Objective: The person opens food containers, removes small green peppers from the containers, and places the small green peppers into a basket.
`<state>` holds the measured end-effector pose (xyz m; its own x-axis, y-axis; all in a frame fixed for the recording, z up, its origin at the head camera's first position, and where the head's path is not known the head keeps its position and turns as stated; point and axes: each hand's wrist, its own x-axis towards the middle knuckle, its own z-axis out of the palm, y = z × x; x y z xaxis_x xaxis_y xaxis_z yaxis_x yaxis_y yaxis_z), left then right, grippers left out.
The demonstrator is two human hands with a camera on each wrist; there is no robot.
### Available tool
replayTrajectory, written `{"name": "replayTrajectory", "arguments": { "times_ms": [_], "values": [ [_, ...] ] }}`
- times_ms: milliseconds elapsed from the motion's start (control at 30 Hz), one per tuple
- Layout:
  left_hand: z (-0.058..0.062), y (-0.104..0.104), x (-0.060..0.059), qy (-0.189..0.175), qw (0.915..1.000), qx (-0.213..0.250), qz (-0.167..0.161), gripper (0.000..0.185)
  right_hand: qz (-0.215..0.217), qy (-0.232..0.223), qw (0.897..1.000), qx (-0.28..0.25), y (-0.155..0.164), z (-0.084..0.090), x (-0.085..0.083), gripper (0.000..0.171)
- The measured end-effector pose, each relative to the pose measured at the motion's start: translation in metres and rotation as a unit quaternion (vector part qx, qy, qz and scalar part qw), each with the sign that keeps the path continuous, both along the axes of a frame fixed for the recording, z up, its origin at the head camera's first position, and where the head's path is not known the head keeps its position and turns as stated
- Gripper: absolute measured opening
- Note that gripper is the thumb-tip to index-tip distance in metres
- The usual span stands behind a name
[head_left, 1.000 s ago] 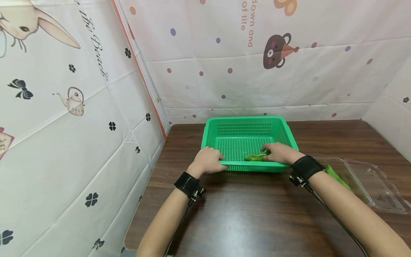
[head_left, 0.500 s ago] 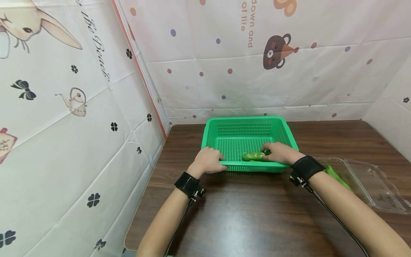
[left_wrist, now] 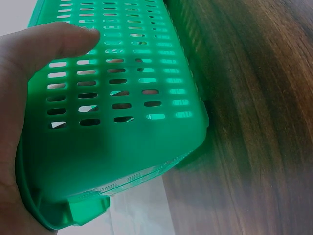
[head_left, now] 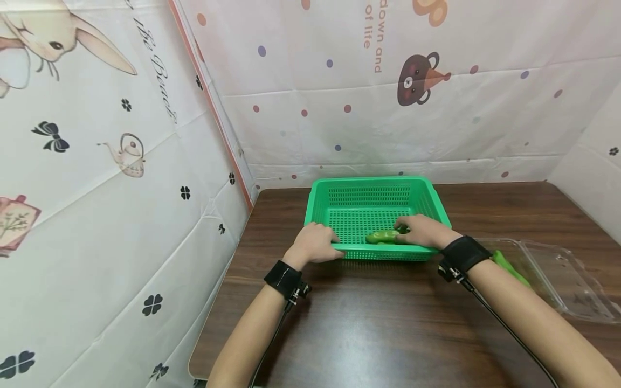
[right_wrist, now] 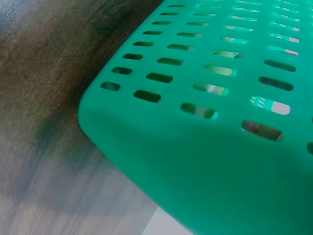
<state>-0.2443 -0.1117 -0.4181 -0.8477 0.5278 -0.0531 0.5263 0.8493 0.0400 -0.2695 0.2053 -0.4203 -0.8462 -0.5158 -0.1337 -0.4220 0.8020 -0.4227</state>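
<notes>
My left hand grips basket rim at 7 o'clock; right hand pinches green pepper inside, 5 o'clock.

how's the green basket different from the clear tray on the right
The green slotted plastic basket is opaque with perforated walls; the clear plastic clamshell tray is see-through and shallower. The basket has the left hand gripping its near rim; no hand touches the tray. Both sit on the dark wooden table.
</notes>
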Motion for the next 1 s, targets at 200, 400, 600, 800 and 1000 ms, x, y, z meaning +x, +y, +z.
{"name": "replayTrajectory", "arguments": {
  "times_ms": [200, 400, 600, 800, 1000],
  "values": [
    [0.001, 0.003, -0.001, -0.004, 1.0000, -0.002, 0.003, 0.041, 0.002, 0.003, 1.000, -0.003, 0.003, 0.000, -0.002, 0.038],
    [0.001, 0.004, -0.004, -0.009, 0.9999, -0.004, 0.005, 0.041, 0.009, 0.006, 1.000, -0.009, 0.004, 0.005, -0.003, 0.036],
    [0.002, 0.004, -0.007, -0.010, 0.9999, -0.007, 0.010, 0.041, 0.025, 0.031, 0.998, -0.048, 0.010, 0.015, -0.002, 0.033],
    [0.001, 0.005, -0.004, -0.003, 1.0000, 0.002, 0.006, 0.040, 0.017, 0.080, 0.993, -0.081, 0.032, 0.030, 0.015, 0.030],
    [0.001, 0.002, -0.002, -0.008, 1.0000, 0.002, 0.004, 0.041, -0.007, 0.102, 0.992, -0.079, 0.058, 0.048, 0.037, 0.030]
  ]
}}
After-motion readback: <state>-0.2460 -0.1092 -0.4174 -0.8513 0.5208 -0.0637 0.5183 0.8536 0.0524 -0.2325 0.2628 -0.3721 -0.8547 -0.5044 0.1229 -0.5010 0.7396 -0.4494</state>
